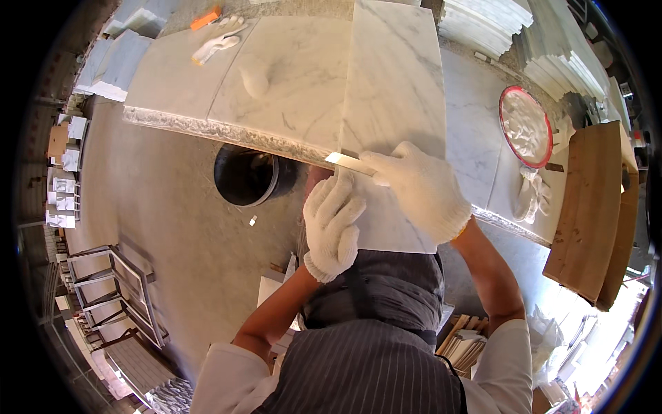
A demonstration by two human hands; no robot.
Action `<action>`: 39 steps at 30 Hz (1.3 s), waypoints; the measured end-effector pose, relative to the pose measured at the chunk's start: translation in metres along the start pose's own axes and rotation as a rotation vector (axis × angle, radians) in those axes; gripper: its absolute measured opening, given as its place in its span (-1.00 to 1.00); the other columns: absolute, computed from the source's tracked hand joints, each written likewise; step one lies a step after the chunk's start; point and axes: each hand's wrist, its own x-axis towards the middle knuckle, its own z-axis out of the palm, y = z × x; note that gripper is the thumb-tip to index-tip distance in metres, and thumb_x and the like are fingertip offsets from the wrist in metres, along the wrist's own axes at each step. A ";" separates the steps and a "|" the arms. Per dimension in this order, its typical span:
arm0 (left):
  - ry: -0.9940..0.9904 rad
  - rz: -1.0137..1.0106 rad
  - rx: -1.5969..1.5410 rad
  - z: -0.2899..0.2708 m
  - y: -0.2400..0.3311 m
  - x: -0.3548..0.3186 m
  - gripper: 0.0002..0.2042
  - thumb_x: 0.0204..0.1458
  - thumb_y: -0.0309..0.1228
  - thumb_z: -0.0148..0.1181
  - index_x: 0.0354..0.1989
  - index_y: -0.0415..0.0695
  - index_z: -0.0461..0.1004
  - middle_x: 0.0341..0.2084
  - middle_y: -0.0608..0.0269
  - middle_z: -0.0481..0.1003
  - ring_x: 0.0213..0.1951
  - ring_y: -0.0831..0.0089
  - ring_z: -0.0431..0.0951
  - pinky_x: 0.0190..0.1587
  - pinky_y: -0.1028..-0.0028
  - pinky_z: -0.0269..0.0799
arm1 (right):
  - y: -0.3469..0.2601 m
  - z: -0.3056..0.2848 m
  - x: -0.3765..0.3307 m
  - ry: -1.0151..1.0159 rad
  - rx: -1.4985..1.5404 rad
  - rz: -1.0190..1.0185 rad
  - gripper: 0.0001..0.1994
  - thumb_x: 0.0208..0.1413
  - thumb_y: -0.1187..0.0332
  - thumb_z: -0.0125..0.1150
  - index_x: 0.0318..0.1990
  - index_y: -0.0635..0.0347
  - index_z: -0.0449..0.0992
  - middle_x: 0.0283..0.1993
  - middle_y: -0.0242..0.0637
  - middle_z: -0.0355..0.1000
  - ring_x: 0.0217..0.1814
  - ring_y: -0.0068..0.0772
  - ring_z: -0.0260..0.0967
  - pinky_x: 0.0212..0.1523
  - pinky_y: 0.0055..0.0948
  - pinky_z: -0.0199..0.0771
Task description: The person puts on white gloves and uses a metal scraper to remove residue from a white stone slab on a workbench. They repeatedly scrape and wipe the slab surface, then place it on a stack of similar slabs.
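My right hand [420, 183], in a white knit glove, is closed around a flat scraper [349, 163] with a pale, shiny blade. The blade points left, over the left edge of a long white marble slab [396, 76] with grey veins. Just below the blade, my gloved left hand [334, 224] has its fingers bent around that same slab edge; its thumb is hard to make out. The slab lies across other marble pieces [283, 76] and reaches back almost to my waist.
A black bucket [272, 183] stands on the floor at left. To the right are a red-rimmed bowl of white paste [525, 124], a spare glove [532, 196] and a cardboard box [586, 214]. Another glove [219, 43] and an orange block [205, 18] lie at far left. A metal frame [114, 290] stands lower left.
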 end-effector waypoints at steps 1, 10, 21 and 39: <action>0.003 0.014 0.012 -0.002 0.000 0.001 -0.69 0.12 -0.27 -0.05 -0.28 -0.32 0.47 -0.01 -0.25 0.45 -0.20 -0.14 0.47 -0.21 0.06 0.37 | -0.001 -0.002 0.000 -0.015 0.109 0.012 -0.67 0.17 0.42 0.09 0.08 -0.10 0.54 -0.35 -0.20 0.39 -0.33 -0.22 0.47 -0.29 -0.29 0.48; -0.039 -0.042 0.018 -0.008 0.012 0.006 -0.73 -0.01 -0.37 0.02 -0.22 -0.29 0.50 0.03 -0.21 0.46 -0.06 -0.19 0.47 0.02 0.02 0.38 | 0.017 -0.008 -0.002 0.338 0.082 0.135 -0.67 0.19 0.35 0.18 0.12 -0.08 0.57 -0.28 -0.18 0.44 -0.20 -0.09 0.44 -0.12 -0.26 0.45; -0.081 -0.052 0.074 -0.016 0.015 0.012 -0.72 -0.02 -0.37 0.03 -0.21 -0.30 0.50 0.03 -0.22 0.45 -0.05 -0.20 0.46 0.01 0.00 0.38 | 0.010 0.002 0.011 0.226 -0.166 0.033 -0.71 0.20 0.29 0.13 0.08 -0.16 0.54 -0.30 -0.24 0.41 -0.26 -0.14 0.44 -0.29 -0.25 0.44; -0.008 -0.047 0.052 -0.009 0.013 0.003 -0.72 -0.02 -0.37 0.00 -0.24 -0.31 0.49 0.01 -0.23 0.45 -0.10 -0.19 0.47 -0.02 0.01 0.37 | -0.012 0.000 0.011 0.199 -0.134 0.121 -0.68 0.21 0.25 0.13 0.11 -0.14 0.52 -0.25 -0.19 0.43 -0.23 -0.08 0.46 -0.24 -0.18 0.47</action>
